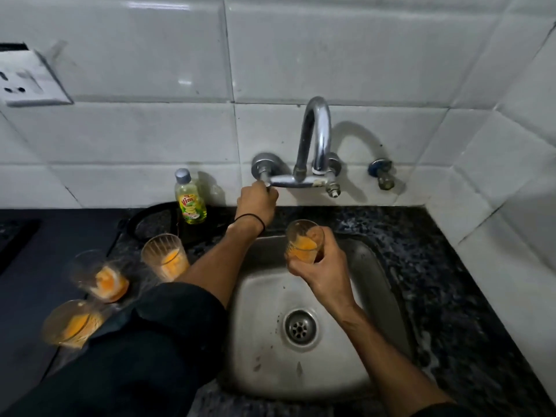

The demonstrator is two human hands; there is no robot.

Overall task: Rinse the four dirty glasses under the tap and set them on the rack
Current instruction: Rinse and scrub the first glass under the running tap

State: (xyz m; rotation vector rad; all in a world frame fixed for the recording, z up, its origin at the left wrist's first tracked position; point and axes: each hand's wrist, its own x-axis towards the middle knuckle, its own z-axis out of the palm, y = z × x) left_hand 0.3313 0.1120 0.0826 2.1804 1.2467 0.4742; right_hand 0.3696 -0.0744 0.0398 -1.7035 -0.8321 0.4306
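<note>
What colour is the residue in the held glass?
Orange; the glass shows best in the head view.

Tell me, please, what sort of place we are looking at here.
Most likely a home kitchen: a steel sink set in a speckled stone counter, a wall-mounted tap against white tiles, and a bottle of dish soap standing by the wall.

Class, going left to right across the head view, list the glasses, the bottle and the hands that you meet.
Nearest counter glass → middle counter glass → farthest counter glass → soap bottle → left hand gripping the tap handle → held glass in the right hand.
</note>
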